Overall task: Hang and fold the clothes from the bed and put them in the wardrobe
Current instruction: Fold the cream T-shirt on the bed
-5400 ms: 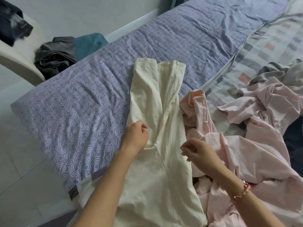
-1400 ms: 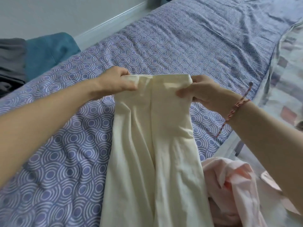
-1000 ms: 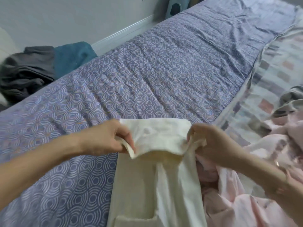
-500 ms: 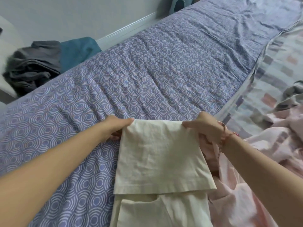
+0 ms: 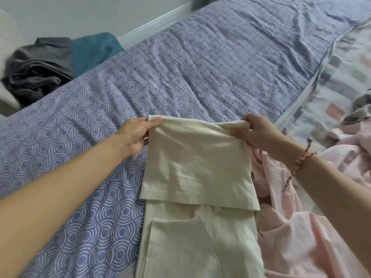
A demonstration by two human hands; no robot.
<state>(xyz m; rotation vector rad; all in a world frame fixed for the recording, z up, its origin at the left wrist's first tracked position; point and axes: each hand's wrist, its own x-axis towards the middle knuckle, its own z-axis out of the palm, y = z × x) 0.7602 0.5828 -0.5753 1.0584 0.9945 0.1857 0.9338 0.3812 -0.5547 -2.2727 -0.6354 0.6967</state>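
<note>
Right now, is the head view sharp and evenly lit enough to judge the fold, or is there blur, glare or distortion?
Head view: soft, even light, no glare, faint shadow under the folded flap of the cream trousers. Head view: left hand, right hand and fold look sharp; wide-angle distortion bows the bed and swells the forearms.

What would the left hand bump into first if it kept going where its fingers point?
The cream trousers: the left hand pinches their folded corner, its fingers pointing along the fold. Beyond that, probably the right hand at the other corner.
</note>
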